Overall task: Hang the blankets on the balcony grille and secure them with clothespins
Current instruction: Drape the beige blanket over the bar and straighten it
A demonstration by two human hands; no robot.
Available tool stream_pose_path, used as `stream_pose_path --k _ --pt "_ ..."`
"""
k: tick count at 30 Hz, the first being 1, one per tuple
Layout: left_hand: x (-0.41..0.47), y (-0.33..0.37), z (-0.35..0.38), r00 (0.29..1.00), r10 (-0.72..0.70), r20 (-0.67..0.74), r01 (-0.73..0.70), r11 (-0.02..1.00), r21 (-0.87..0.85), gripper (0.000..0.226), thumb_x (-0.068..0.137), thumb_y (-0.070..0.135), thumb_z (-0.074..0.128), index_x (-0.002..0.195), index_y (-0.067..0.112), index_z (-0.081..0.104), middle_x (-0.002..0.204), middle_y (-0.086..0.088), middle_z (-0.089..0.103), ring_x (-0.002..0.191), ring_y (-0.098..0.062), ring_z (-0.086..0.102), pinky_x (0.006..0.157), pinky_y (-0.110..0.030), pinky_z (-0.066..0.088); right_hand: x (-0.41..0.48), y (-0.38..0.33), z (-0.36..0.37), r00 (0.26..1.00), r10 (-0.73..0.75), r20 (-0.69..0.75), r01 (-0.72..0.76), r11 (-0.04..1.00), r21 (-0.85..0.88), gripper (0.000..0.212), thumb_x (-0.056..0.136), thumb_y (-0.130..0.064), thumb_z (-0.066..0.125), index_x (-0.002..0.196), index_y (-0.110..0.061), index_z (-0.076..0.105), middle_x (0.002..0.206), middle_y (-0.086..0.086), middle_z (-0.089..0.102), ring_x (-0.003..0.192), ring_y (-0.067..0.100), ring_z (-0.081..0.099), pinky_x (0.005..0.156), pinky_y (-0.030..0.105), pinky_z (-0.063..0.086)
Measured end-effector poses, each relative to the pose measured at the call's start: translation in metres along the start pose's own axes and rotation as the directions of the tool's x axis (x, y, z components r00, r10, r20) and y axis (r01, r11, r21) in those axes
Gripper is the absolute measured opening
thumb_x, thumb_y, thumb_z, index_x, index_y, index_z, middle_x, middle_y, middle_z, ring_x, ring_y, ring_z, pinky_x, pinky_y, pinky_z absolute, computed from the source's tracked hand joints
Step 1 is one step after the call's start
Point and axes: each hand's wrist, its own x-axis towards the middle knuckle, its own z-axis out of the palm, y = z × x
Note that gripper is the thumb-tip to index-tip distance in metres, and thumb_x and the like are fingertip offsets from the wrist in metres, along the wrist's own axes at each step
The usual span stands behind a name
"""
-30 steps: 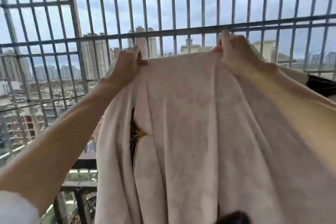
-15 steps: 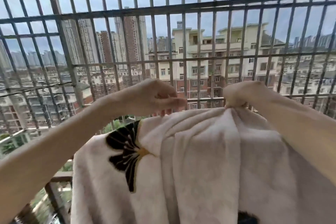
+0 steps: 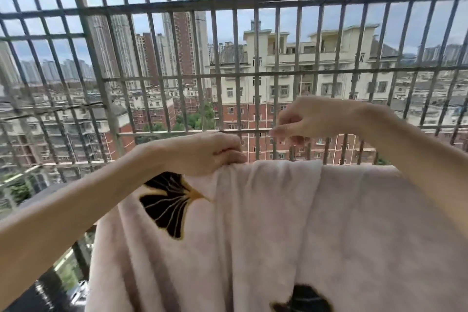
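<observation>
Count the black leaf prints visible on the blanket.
2. One black leaf print sits below the left hand; another is cut off at the bottom edge. Folds in the blanket may hide more.

- The blanket (image 3: 278, 235) ran off the bottom edge, so its lower part was unseen.
- The rail under its top fold was covered.
- The right hand (image 3: 311, 119) fingertips were blurred; anything pinched there was unclear.

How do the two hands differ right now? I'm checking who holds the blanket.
The left hand grips the blanket at its bunched top edge; the right hand is above it, fingers curled, holding nothing visible. The left sits lower than the right. Both are near the grille.
</observation>
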Motion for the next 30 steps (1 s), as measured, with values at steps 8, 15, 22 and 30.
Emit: stream_pose_path --k 8,15,22,30 --pt "-0.004 -0.01 0.007 0.97 -0.075 -0.232 0.088 0.995 0.047 0.023 0.105 0.021 0.039 0.087 0.009 0.046 0.079 0.01 0.057 0.074 -0.008 0.058 0.068 -0.024 0.045 -0.062 -0.025 0.033 0.918 -0.333 -0.213 0.327 0.943 -0.065 0.022 0.071 -0.048 0.079 0.075 -0.028 0.069 0.072 -0.011 0.066 0.075 0.005 0.061 0.066 0.014 0.044" --pt "0.013 -0.027 -0.021 0.904 0.032 -0.426 0.083 0.965 0.249 0.013 0.104 0.019 0.043 0.094 0.011 0.045 0.079 0.005 0.062 0.063 -0.004 0.06 0.057 -0.018 0.051 -0.035 -0.021 0.032 0.875 -0.356 -0.328 0.333 0.935 -0.126 0.02 0.092 -0.02 0.062 0.078 -0.014 0.049 0.078 -0.01 0.057 0.073 -0.001 0.056 0.068 0.027 0.047" --pt "0.035 -0.05 -0.086 0.818 -0.06 -0.571 0.214 0.955 0.206 0.015 0.104 0.019 0.043 0.091 0.011 0.045 0.074 0.013 0.049 0.064 0.005 0.047 0.053 -0.016 0.038 0.038 -0.04 -0.029 0.83 -0.301 -0.47 0.266 0.954 -0.142 0.015 0.092 -0.01 0.062 0.081 -0.012 0.052 0.075 -0.009 0.053 0.069 -0.004 0.048 0.059 0.016 0.034" --pt "0.051 -0.108 -0.039 0.944 -0.327 -0.04 0.326 0.912 0.25 0.029 0.099 0.035 0.053 0.079 0.016 0.062 0.076 0.004 0.061 0.07 -0.014 0.058 0.062 -0.026 0.046 0.093 -0.017 0.017 0.988 -0.028 -0.15 0.007 0.99 -0.138 0.014 0.093 -0.027 0.062 0.085 -0.015 0.064 0.089 0.003 0.065 0.084 0.019 0.062 0.077 0.032 0.053"
